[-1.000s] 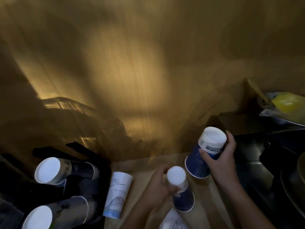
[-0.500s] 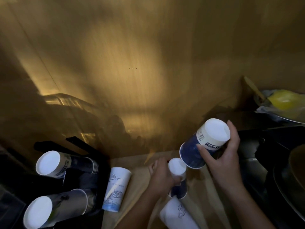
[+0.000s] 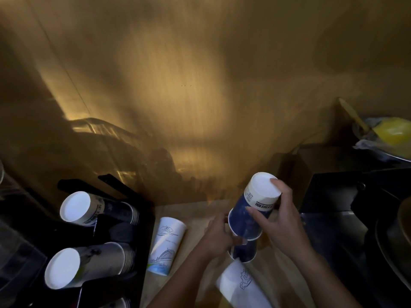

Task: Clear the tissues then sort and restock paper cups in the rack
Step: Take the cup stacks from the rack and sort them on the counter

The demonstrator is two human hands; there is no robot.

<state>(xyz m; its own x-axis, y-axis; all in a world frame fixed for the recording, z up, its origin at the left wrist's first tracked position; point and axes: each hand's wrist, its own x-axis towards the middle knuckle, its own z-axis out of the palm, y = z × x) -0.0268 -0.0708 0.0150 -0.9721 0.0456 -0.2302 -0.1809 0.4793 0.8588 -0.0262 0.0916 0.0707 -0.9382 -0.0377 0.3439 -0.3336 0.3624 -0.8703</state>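
My right hand [image 3: 280,223] grips an upside-down blue paper cup [image 3: 255,205] with a white base, tilted over a second blue cup [image 3: 243,252]. My left hand [image 3: 219,237] holds that lower cup on the wooden counter; the upper cup's rim covers its top. A black rack [image 3: 115,285] at the left holds two stacks of cups lying on their sides, an upper stack [image 3: 89,208] and a lower stack [image 3: 75,267]. A white cup with a bridge drawing [image 3: 165,248] stands upside down beside the rack. Another white cup [image 3: 240,285] lies under my arms.
A wood-panel wall rises behind the counter [image 3: 195,214]. Dark appliances [image 3: 347,210] fill the right side. A bowl with a yellow object [image 3: 391,134] wrapped in plastic sits at the far right.
My right hand has carried its blue cup down and left, so its rim now sits over the cup in my left hand. The view has shifted slightly.
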